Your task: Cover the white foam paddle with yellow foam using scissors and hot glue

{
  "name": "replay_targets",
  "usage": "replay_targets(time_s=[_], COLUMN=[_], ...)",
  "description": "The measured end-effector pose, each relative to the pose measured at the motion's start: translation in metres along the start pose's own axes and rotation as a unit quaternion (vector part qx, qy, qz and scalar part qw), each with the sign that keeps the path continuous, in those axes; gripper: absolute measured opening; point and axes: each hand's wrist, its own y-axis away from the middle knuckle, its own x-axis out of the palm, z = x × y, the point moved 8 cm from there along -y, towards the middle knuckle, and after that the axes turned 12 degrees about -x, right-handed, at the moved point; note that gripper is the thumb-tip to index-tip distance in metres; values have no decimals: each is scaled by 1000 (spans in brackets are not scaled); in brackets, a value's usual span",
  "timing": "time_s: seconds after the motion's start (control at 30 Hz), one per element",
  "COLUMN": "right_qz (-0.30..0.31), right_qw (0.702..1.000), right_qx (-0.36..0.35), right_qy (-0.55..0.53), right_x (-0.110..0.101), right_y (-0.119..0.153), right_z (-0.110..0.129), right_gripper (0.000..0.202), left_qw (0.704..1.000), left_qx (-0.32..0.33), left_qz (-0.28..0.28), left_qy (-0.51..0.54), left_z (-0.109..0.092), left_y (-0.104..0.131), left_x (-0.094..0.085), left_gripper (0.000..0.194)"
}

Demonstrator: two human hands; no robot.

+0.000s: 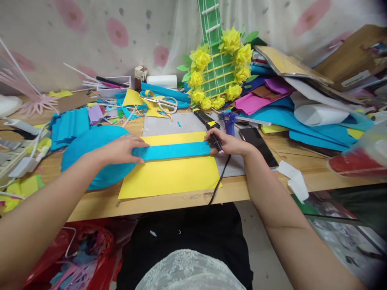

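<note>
Head: yellow sheet (172,177) on wooden table (93,204), curtain (181,24) behind.

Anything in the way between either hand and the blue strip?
Nothing visible blocks the left hand: it touches the left end of the blue strip. The right hand, at the strip's right end, holds a black marker; nothing else visible stands between.

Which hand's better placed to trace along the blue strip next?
Likely your right hand: it holds the black marker near one end of the blue strip; your left hand touches the other.
</note>
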Motion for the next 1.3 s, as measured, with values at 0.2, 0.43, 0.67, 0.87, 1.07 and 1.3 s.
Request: replay_targets(time_s=[0.2,0.43,0.67,0.87,1.07,1.3], right_qz=[-2,-20,-25,-19,-16,-14], right_qw=[1000,1000,1000,1000,1000,1000], right_qx=[0,-10,-8,-14,-13,-11], right_qy=[-20,-18,-16,-8,-5,-15], right_x=[-3,-6,-8,-7,-7,-6], right_y=[0,-1,-1,-1,-1,-1], right_z=[-4,-5,-6,-5,-4,-4], right_gripper=[39,36,37,35,35,36], left_qw=[1000,1000,999,999,998,999], left_qx=[1,-1,18,25,28,25], left_qz=[4,-13,-11,-15,-15,-11], left_qy=[6,-2,26,33,47,47], left_z=[-6,-3,-9,-7,-7,-7], left_y=[0,-2,-2,-4,-5,-7], left_x=[-2,1,-1,0,1,2], left_gripper=[67,67,56,52,51,52])
